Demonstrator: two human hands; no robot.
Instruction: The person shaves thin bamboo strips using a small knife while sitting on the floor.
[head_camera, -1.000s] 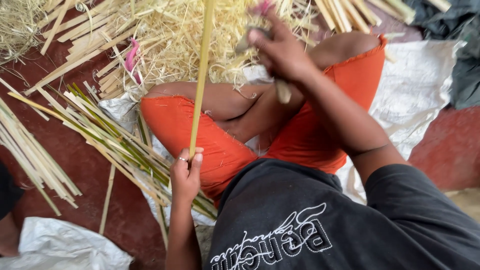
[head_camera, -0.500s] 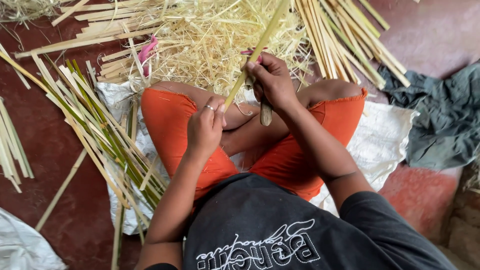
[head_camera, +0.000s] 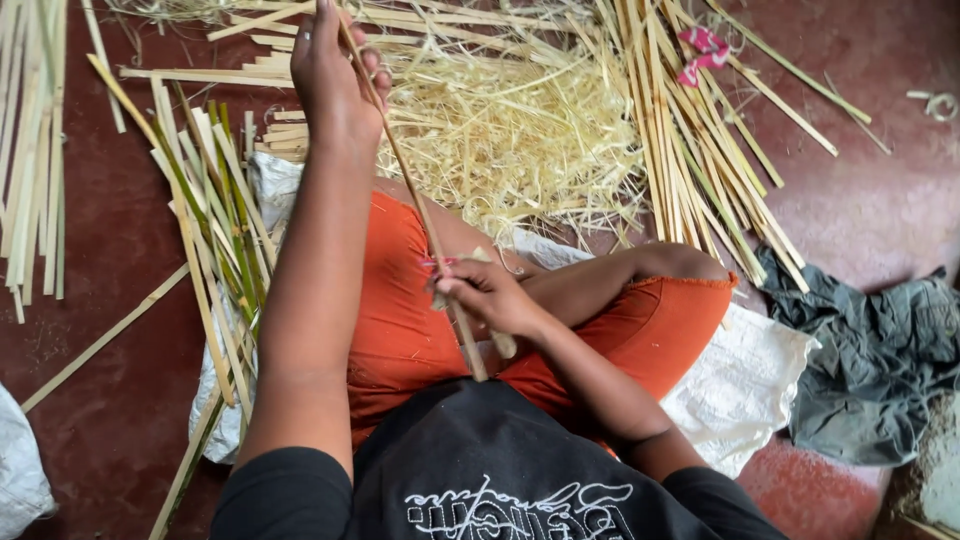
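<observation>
I sit cross-legged in orange shorts on a red floor. A long thin bamboo strip (head_camera: 410, 190) runs slantwise from my lap up to the top of the view. My left hand (head_camera: 333, 75) is stretched far forward and grips the strip near its upper end. My right hand (head_camera: 490, 295) rests over my lap, closed around the strip's lower part together with a pale wooden-handled knife (head_camera: 500, 340). The blade is hidden by my fingers.
A heap of pale bamboo shavings (head_camera: 510, 120) lies ahead of my knees. Split bamboo strips (head_camera: 700, 150) fan out at the right, greenish ones (head_camera: 215, 220) at the left. A white sack (head_camera: 740, 385) lies under me, and a dark crumpled cloth (head_camera: 870, 350) at the right.
My left hand has slid from near my lap far up the strip. The strip has tilted from upright to a slant. My right hand has come down to my lap.
</observation>
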